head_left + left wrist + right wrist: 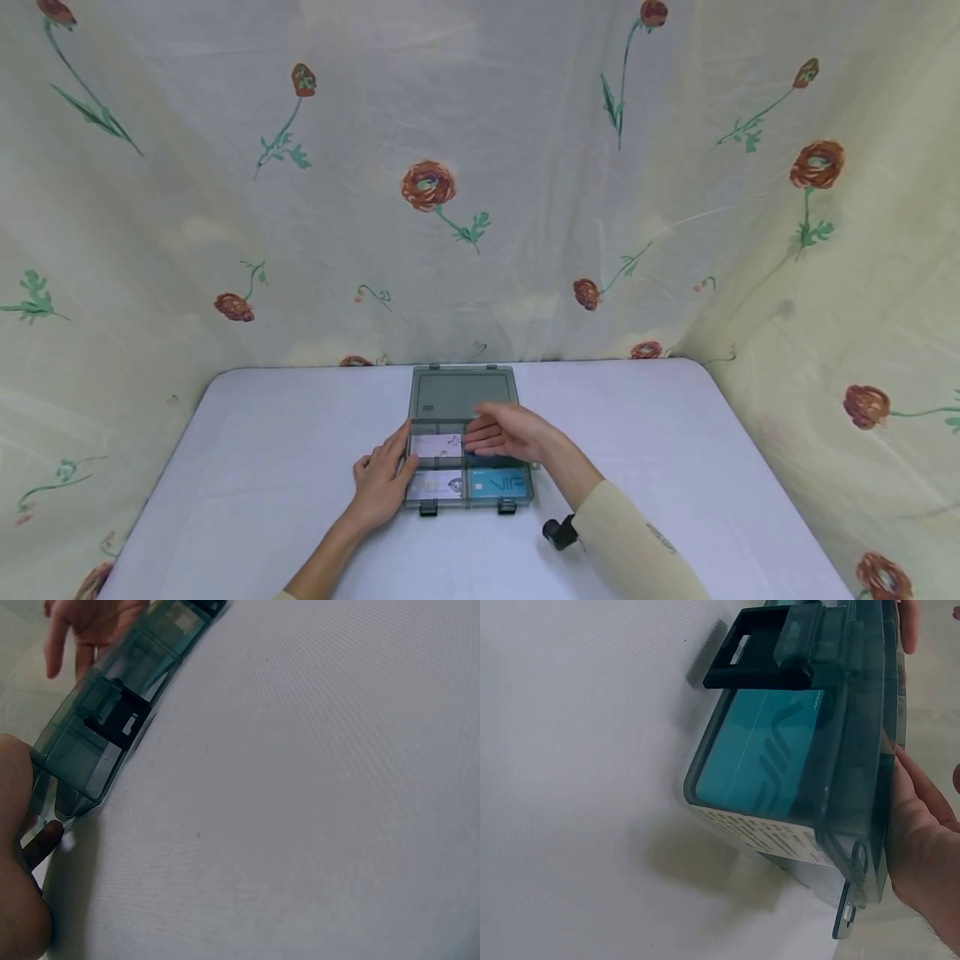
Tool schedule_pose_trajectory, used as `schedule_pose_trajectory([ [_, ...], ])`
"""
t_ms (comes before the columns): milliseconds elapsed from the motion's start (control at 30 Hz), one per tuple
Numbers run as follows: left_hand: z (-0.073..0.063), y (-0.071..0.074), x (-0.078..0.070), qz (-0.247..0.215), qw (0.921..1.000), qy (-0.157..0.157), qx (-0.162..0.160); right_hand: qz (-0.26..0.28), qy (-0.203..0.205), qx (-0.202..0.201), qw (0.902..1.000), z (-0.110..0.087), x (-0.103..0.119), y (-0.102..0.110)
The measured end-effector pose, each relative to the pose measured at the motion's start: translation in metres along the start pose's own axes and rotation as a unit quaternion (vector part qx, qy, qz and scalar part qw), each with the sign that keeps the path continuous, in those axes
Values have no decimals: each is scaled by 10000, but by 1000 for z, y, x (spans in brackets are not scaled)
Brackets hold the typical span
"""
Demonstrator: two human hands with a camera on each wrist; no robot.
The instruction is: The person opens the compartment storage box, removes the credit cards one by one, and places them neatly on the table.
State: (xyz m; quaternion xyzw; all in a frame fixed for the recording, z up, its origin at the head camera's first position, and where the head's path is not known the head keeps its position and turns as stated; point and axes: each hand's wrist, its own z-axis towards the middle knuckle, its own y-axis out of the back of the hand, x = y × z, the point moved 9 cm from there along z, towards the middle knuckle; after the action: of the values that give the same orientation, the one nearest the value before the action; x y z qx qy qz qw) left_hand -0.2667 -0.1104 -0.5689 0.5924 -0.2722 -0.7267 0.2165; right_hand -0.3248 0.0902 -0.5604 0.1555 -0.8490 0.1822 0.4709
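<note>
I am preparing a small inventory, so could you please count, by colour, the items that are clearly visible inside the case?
White: 2, the upper-left item and the lower-left item
Blue: 1, the lower-right item
Total: 3
Not counted: the part of the case behind the right hand, where I cannot tell the contents.

Head: above the near side of the table point(637, 467), facing down and far toward the floral curtain point(525, 250); farthest back, widest
Left wrist: low, tilted, close to the case point(483, 503) at its near left
Right wrist: low, tilted, closest, at the case's near right corner
Near wall point(79, 754): shared by both wrist views
Right hand point(504, 432): in all three views
</note>
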Motion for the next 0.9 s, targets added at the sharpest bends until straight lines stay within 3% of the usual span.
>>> schedule_pose_trajectory([
  [467,0,-1,2,103,9999,46,-46,-244,-118,-119,9996,5,-2,-5],
  [900,0,-1,2,112,9999,46,-45,-413,-192,-472,9978,4,0,-7],
])
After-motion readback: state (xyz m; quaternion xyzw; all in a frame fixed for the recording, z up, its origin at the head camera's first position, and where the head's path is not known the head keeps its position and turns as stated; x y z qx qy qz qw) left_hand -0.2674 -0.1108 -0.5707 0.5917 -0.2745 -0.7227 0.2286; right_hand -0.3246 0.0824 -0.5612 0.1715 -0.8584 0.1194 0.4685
